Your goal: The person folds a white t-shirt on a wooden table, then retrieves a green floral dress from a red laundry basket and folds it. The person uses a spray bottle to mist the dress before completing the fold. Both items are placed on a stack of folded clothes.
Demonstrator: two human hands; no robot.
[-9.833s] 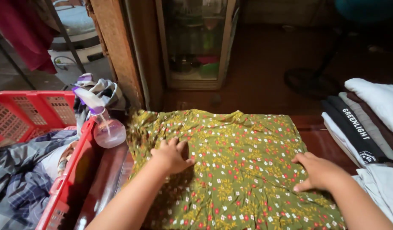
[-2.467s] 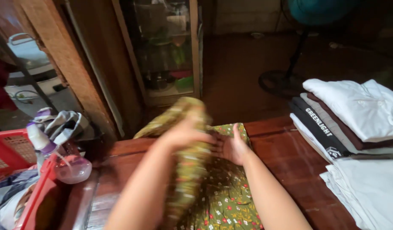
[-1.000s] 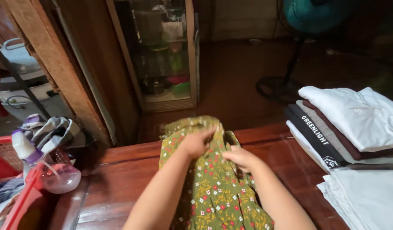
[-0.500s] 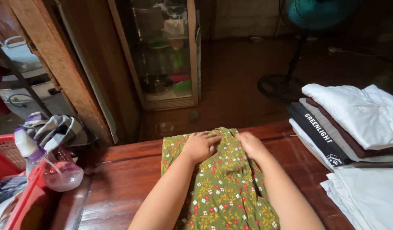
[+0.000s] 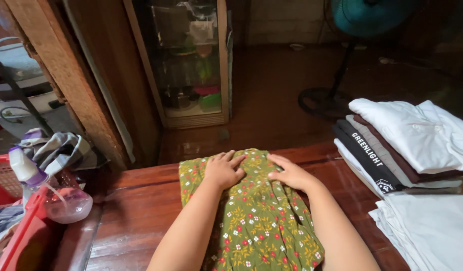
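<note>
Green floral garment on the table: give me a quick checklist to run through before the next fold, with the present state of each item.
1. Both hands on the cloth: ok. The left hand and right hand lie flat, fingers open, on the green floral garment.
2. Garment folded into a narrow strip: ok, its long edges run down the wooden table.
3. Far end flat: ok under the palms; creases show lower down.
4. Near end of the strip: cannot tell, it runs out of view.
5. Room to the right: ok, bare wood lies between the garment and the stack of folded clothes.
6. Spray bottle: ok, apart from the cloth.
</note>
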